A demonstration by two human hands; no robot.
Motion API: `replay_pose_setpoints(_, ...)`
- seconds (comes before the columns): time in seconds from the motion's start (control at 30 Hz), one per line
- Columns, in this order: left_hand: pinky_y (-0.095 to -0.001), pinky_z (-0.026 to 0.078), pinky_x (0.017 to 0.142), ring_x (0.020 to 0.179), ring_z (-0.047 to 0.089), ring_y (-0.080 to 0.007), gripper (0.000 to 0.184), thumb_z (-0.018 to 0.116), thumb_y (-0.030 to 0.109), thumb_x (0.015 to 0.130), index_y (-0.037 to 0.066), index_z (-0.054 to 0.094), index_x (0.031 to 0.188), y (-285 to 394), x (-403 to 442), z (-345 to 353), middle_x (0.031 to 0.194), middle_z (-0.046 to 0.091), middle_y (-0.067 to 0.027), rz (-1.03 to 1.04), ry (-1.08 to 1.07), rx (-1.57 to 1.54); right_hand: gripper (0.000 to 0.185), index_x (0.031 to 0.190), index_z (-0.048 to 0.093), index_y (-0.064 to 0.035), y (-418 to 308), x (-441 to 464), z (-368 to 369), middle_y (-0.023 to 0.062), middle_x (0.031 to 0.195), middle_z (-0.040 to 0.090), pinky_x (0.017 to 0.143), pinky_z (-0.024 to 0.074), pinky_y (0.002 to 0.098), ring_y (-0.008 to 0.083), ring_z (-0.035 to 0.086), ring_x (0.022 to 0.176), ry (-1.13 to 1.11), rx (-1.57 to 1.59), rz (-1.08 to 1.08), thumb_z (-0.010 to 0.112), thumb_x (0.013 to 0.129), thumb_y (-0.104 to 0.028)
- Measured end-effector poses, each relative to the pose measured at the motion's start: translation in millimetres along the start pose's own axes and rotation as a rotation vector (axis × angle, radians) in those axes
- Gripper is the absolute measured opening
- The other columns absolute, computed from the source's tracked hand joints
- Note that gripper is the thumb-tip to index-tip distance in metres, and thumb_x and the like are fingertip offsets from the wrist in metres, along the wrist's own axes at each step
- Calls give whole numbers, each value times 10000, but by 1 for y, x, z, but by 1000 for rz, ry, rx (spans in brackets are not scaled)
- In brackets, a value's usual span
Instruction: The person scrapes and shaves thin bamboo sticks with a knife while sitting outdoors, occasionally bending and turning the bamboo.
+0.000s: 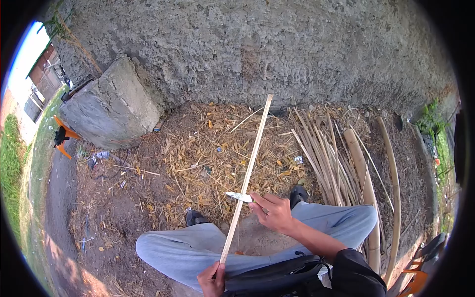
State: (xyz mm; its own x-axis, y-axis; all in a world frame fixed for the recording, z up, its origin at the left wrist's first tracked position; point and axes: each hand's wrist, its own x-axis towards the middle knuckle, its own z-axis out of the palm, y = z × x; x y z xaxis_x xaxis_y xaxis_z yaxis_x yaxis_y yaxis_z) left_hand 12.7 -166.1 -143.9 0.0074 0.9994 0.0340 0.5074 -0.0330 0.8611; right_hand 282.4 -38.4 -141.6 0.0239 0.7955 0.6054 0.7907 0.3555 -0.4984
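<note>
Pinching a pale strip (254, 153), centre, by its near end in left hand (213, 281); clasping a knife (239, 196) across it in right hand (273, 214); seemingly partway done, with thin strips (326, 163) heaped right, poles (362, 178) apparently unsplit.

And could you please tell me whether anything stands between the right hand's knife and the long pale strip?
Nothing visible does: the right hand holds the knife with its blade crossing over the long pale strip, whose near end is in the left hand.
</note>
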Motion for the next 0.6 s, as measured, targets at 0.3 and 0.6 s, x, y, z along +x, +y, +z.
replay_pose_setpoints(0.3,-343,428,526,544,511,-182,194,600,164,986,7,682,907,-10,-15,-13,627,565,-101,105,-4,65,246,1075,745,-64,31,29,-13,86,693,657,432,437,345,221,571,471,31,-27,117,760,850,-164)
replay_pose_setpoints(0.6,-333,448,547,569,555,-177,215,582,159,995,28,690,862,-20,-30,-23,650,607,-87,4,-68,148,223,1050,747,-91,58,46,-15,61,668,642,408,440,359,214,581,465,93,-65,107,735,878,-232)
